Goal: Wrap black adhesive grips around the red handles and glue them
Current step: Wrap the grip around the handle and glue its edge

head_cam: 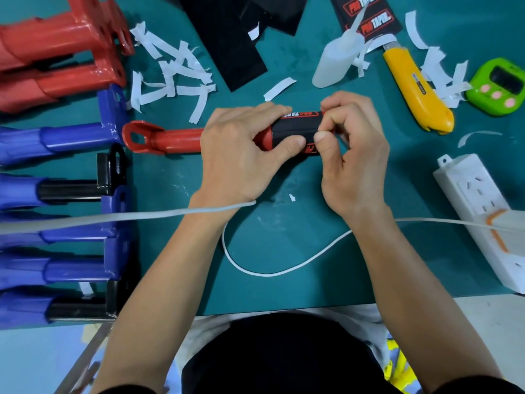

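Left of the yellow utility knife (417, 89), the red handle (167, 137) lay across the teal surface (284, 245), the left hand (244, 146) curled around its middle and the right hand (352, 155) pinching the black grip (295, 129) wrapped round its knife-side end.

teal mat (176, 177) | paper strips (187, 91) | yellow knife (414, 89) | power strip (477, 200) | glue bottle (338, 61)

Bare forearms (159, 280), dark sleeves (494, 388) at elbows, white top (210, 331), black garment (284, 359) over lap
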A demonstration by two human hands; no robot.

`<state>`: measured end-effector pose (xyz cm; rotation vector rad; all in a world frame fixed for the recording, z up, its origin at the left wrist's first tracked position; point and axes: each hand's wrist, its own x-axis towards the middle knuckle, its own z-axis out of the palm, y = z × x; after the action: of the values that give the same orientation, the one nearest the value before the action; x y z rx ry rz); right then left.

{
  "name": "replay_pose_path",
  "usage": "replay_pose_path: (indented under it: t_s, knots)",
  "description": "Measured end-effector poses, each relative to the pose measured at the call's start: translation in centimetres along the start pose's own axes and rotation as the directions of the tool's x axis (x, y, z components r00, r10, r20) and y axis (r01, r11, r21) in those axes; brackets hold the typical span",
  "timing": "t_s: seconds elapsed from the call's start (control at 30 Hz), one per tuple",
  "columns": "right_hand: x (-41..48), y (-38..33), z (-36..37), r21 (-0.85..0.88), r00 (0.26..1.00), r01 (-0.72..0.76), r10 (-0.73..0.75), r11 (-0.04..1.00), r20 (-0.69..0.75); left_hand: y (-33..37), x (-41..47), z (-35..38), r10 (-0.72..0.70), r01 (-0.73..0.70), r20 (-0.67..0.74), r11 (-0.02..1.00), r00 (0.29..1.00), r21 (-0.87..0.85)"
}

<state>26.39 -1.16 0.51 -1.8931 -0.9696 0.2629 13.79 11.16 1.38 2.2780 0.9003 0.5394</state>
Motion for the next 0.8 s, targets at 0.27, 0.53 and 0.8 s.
replay_pose_path:
  t_s: [0.27,0.53,0.8]
  knots:
    - [-0.11,-0.16,0.29,-0.020,1.000,-0.008,0.008,1.000,-0.011,0.20,-0.19,0.70,-0.025,0.023,-0.090,0.999,0.996,-0.032]
    - [0.03,-0.01,0.03,-0.005,1.000,0.000,0.000,1.000,0.005,0.43,-0.36,0.74,0.001,-0.006,-0.114,0.999,0.993,-0.049]
    - [0.06,0.02,-0.07,0.222,0.968,-0.226,0.193,0.949,0.163,0.49,-0.70,0.76,0.023,-0.029,-0.129,0.999,0.991,-0.042]
